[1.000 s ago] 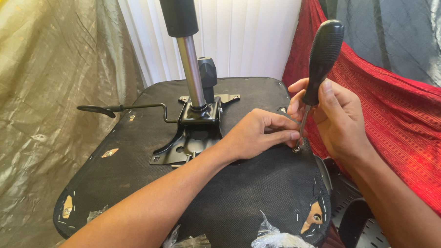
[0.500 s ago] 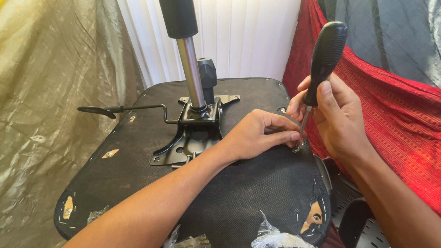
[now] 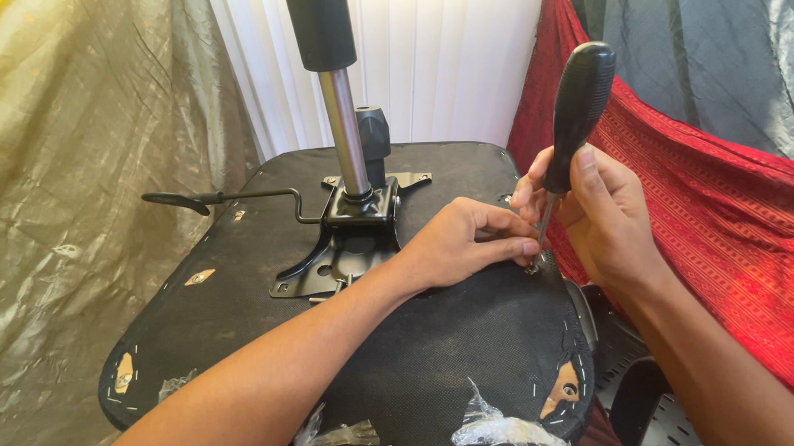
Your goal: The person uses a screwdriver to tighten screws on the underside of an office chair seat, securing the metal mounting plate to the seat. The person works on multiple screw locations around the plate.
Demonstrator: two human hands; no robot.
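Screwdriver [image 3: 573, 111] upright in our right hand [image 3: 603, 216], fist closed on its black handle, tip at the overturned chair seat [image 3: 420, 372] edge; our left hand [image 3: 464, 243] pinches there.

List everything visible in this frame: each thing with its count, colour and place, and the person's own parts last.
screwdriver: 1, black handle with metal shaft, upright at the seat's right edge
chair seat underside: 1, black, torn fabric with staples, centre
mounting plate: 1, black metal, middle of the seat
gas lift column: 1, silver with black sleeve, rising from the plate
lever: 1, black, pointing left from the plate
tape scraps: several, clear, near edge of the seat
cloth: 1, red patterned, right
sheet: 1, olive, left
curtain: 1, white, behind
left hand: fingertips at the screwdriver tip
right hand: gripping the screwdriver
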